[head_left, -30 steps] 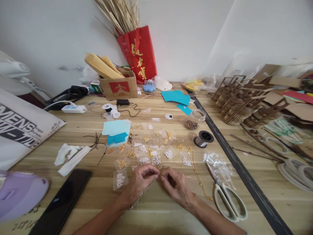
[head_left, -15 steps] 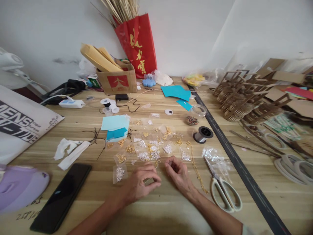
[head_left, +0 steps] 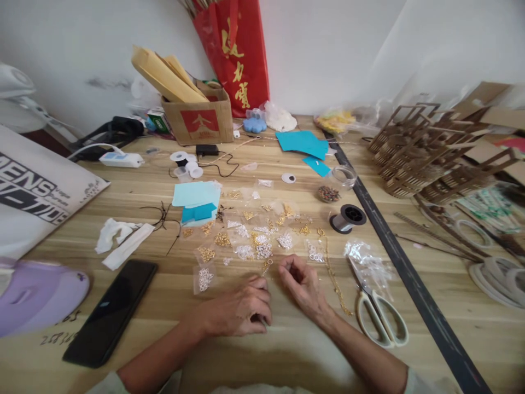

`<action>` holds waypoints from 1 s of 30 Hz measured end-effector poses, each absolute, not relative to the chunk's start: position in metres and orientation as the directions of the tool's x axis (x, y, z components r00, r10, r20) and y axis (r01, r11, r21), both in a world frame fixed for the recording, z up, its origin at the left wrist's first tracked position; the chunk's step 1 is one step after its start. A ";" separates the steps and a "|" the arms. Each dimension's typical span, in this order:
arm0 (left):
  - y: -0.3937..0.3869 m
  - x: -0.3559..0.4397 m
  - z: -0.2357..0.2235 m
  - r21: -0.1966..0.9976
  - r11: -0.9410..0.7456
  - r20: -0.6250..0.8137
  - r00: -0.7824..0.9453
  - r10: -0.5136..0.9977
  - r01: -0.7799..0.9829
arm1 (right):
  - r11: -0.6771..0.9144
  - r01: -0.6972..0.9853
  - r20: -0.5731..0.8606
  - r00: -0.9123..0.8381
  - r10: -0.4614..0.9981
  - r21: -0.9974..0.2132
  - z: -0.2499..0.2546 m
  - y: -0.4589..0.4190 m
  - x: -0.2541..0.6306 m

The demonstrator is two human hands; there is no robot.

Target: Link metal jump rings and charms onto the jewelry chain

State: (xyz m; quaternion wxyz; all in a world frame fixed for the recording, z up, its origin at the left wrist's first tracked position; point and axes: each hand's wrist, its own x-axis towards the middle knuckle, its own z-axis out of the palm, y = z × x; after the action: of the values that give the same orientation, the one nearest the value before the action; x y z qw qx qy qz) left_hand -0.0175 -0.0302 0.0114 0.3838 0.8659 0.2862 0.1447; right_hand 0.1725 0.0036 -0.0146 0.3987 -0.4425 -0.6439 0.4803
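My left hand (head_left: 246, 307) rests on the table, fingers curled and thumb tucked under; what they hold, if anything, is hidden. Just above its knuckles lies a small gold ring with a short bit of chain (head_left: 267, 266). To the right, my right hand (head_left: 301, 283) lies with its thumb and fingertips drawn together, and anything between them is too small to see. Beyond both hands spread silver beads (head_left: 263, 249) and gold findings (head_left: 222, 239), several of them in small clear bags. A gold chain (head_left: 334, 279) runs along the table right of my right hand.
White-handled scissors (head_left: 381, 317) lie at right by clear plastic bags (head_left: 375, 265). A wire spool (head_left: 348, 219) stands behind them. At left are a black phone (head_left: 110, 312) and white cloth strips (head_left: 127, 246). Wooden baskets (head_left: 422, 158) crowd the far right.
My left hand has turned over more, knuckles up, its thumb and fingers curling closer together. My right hand stays nearly in place. The view has tilted down slightly.
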 end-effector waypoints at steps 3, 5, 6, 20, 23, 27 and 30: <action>-0.029 -0.020 0.011 0.734 -0.557 0.040 0.793 0.608 0.390 | 0.145 0.192 0.082 -0.304 0.949 -0.971 -0.015 0.003 0.173; -0.028 -0.021 0.009 0.721 -0.567 0.045 0.790 0.611 0.398 | 0.144 0.198 0.079 -0.305 0.949 -0.970 -0.017 0.003 0.174; -0.028 -0.021 0.008 0.719 -0.568 0.047 0.788 0.615 0.400 | 0.142 0.200 0.076 -0.305 0.949 -0.969 -0.017 0.003 0.174; -0.018 -0.038 0.024 0.828 -0.395 -0.008 0.714 0.701 0.397 | 0.153 0.210 0.080 -0.317 0.945 -0.966 -0.020 0.002 0.175; -0.022 -0.037 0.020 0.796 -0.445 -0.018 0.751 0.660 0.410 | 0.159 0.217 0.085 -0.315 0.945 -0.963 -0.019 0.002 0.174; -0.025 -0.033 0.015 0.719 -0.536 -0.012 0.779 0.627 0.442 | 0.165 0.228 0.089 -0.310 0.946 -0.960 -0.017 0.003 0.173; -0.026 -0.033 0.014 0.692 -0.566 0.008 0.780 0.626 0.448 | 0.174 0.232 0.096 -0.315 0.944 -0.957 -0.017 0.002 0.173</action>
State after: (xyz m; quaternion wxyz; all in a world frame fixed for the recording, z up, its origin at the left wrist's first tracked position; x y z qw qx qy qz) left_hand -0.0330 -0.0261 0.0138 0.3506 0.8758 0.3064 0.1270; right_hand 0.1732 0.0025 -0.0168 0.3824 -0.4428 -0.6641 0.4655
